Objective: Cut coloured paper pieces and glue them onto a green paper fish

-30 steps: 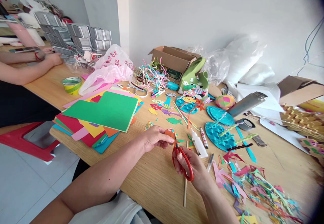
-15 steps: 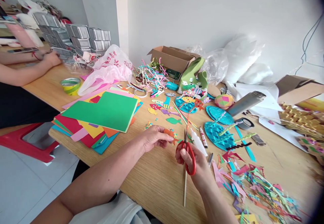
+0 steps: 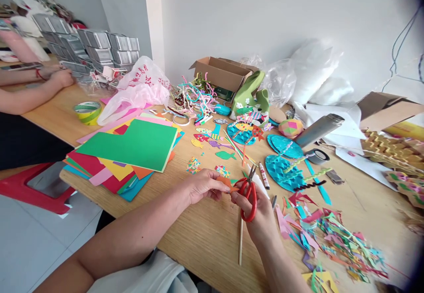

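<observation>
My left hand [image 3: 207,187] pinches a small orange paper cutout [image 3: 225,181] over the table's front part. Close beside it, my right hand [image 3: 256,207] is closed round red-handled scissors [image 3: 249,195], whose blades point up and away from the paper. The fingertips of my right hand touch the tail end of the orange cutout. Two small heaps of coloured paper bits, the left heap [image 3: 193,165] and the right heap [image 3: 221,170], lie just beyond my hands. Farther back are a green paper fish [image 3: 225,155] and several other decorated paper fish. A wooden stick [image 3: 241,240] lies below my right hand.
Coloured paper sheets [image 3: 132,147] are stacked at left. Paper scraps [image 3: 341,240] spread at right, near blue craft discs [image 3: 285,173], black tape [image 3: 318,156] and a steel flask [image 3: 319,130]. Pipe cleaners [image 3: 195,96] and a cardboard box [image 3: 221,70] stand behind. A co-worker's hands [image 3: 61,76] rest far left.
My right hand has drawn in against the orange cutout, with the scissors tilted to the right. The view has shifted slightly, and the paper-bit heaps show more fully.
</observation>
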`<state>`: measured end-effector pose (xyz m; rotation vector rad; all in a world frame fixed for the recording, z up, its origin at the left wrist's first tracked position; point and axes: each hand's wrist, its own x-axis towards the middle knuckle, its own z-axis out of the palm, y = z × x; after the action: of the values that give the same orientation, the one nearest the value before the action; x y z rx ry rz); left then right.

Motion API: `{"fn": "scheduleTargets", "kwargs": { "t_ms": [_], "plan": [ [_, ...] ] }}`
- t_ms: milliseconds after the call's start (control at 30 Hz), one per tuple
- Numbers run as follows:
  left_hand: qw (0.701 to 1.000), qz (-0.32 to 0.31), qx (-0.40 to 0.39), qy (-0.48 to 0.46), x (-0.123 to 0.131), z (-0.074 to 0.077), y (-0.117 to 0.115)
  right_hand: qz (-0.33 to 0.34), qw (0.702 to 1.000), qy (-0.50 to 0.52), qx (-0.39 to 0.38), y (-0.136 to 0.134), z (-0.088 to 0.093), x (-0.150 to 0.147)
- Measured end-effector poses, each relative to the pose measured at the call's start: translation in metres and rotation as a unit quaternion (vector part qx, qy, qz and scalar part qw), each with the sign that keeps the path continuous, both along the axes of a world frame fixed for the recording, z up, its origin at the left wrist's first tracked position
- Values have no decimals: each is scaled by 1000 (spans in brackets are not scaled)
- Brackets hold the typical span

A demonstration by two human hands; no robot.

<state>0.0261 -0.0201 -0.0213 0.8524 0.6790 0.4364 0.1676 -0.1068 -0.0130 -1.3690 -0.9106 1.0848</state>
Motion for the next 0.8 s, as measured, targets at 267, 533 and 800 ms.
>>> {"fn": "scheduleTargets", "kwargs": {
  "t_ms": [267,533,800],
  "plan": [
    [1000,0,-3,4,-2,0,2,15,1000,18,16,1,-11,6],
    [999,-35,2,13,-2,2,0,2,999,25,30,2,-6,5],
    [998,-30,45,18,-1,4,-3,7,999,-25,25,1,-2,4]
  ]
}}
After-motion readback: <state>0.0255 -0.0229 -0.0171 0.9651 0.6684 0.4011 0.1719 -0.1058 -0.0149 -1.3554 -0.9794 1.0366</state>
